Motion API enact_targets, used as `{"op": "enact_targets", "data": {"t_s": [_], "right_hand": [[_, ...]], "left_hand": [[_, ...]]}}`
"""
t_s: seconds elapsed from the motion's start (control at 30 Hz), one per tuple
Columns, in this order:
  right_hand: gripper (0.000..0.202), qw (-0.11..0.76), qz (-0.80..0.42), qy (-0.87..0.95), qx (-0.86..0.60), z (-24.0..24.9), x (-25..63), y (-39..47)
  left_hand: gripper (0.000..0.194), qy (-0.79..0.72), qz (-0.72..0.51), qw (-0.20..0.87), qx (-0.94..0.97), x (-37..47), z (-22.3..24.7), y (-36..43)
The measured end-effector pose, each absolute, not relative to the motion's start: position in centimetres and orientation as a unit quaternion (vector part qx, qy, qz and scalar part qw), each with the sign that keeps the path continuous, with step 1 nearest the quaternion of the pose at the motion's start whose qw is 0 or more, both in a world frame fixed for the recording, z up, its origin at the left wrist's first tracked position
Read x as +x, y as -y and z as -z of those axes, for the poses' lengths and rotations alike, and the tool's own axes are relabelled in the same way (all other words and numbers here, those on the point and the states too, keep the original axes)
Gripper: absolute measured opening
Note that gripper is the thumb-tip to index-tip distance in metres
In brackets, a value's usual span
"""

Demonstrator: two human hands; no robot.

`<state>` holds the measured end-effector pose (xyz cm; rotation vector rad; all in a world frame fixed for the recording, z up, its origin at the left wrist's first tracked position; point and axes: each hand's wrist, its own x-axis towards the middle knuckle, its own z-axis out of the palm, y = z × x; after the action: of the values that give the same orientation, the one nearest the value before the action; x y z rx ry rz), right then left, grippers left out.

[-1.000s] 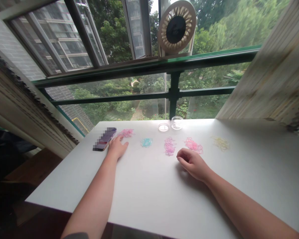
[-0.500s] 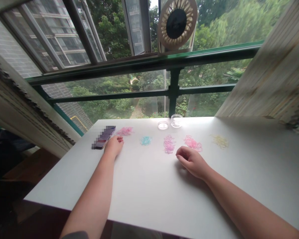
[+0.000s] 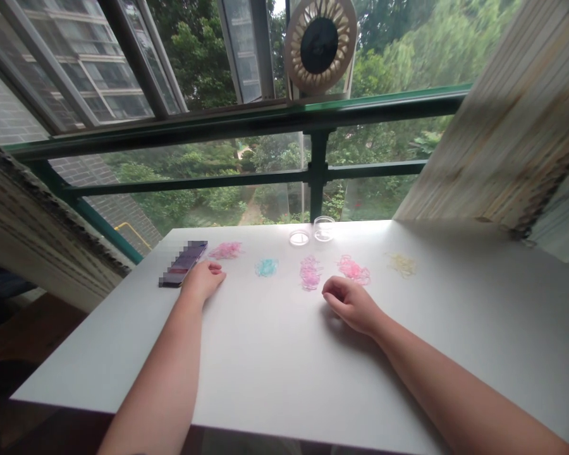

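My left hand (image 3: 203,280) rests on the white table (image 3: 260,354), its fingers loosely curled with nothing visible in them. It lies beside a phone (image 3: 184,264) and just below a pink pile of thin bands (image 3: 226,251). My right hand (image 3: 351,303) is also on the tabletop, fingers curled in toward the thumb; I see no object in it. Close above it are a purple-pink pile of bands (image 3: 310,274) and a brighter pink pile (image 3: 354,270). A blue pile (image 3: 267,267) sits between the hands, and a yellow pile (image 3: 403,265) is farther right.
Two clear round pieces, a shallow dish or lid (image 3: 299,238) and a taller container (image 3: 324,230), stand at the back edge. Beyond are a green railing (image 3: 208,184), a window and a round fan (image 3: 319,47). Curtains hang at both sides, the right one (image 3: 483,145) reaching the table.
The whole view has shifted, so the table and hands appear slightly farther left. Both hands keep their pose and place among the piles.
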<state>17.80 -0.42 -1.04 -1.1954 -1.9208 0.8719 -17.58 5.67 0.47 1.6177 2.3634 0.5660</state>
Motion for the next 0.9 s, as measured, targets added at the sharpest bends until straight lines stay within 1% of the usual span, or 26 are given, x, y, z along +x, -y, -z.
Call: {"op": "enact_targets", "data": {"t_s": [0.1, 0.17, 0.3, 0.43, 0.6, 0.67, 0.73, 0.83, 0.9], "right_hand": [[0.005, 0.353, -0.338, 0.741, -0.461, 0.9, 17.7, 0.5], [0.005, 0.354, -0.34, 0.74, -0.46, 0.8, 17.6, 0.5], [0.004, 0.358, -0.343, 0.737, -0.459, 0.8, 17.6, 0.6], [0.005, 0.347, -0.342, 0.745, -0.456, 0.9, 17.5, 0.6], [0.005, 0.337, -0.33, 0.754, -0.457, 0.8, 17.4, 0.5], [0.004, 0.344, -0.353, 0.743, -0.452, 0.8, 17.4, 0.5], [0.007, 0.363, -0.405, 0.714, -0.441, 0.7, 17.4, 0.4], [0.014, 0.408, -0.485, 0.653, -0.414, 0.6, 17.5, 0.2], [0.018, 0.442, -0.514, 0.62, -0.395, 0.6, 17.6, 0.0]], "left_hand": [[0.025, -0.803, -0.179, 0.128, 0.554, -16.9, -1.0, -5.3], [0.026, -0.794, -0.194, 0.133, 0.561, -16.2, -1.1, -5.0], [0.026, -0.731, -0.303, 0.161, 0.59, -14.1, -0.6, -4.6], [0.025, -0.624, -0.413, 0.227, 0.624, -10.5, -0.1, -3.9], [0.021, -0.516, -0.435, 0.24, 0.698, -5.3, -0.1, -2.1], [0.017, -0.469, -0.433, 0.237, 0.732, -3.5, -0.1, -1.5], [0.016, -0.436, -0.433, 0.251, 0.748, -1.9, -0.1, -1.1], [0.018, -0.415, -0.451, 0.295, 0.733, 0.0, 0.0, -0.9], [0.018, -0.409, -0.463, 0.303, 0.726, 0.7, 0.0, -1.0]]}}
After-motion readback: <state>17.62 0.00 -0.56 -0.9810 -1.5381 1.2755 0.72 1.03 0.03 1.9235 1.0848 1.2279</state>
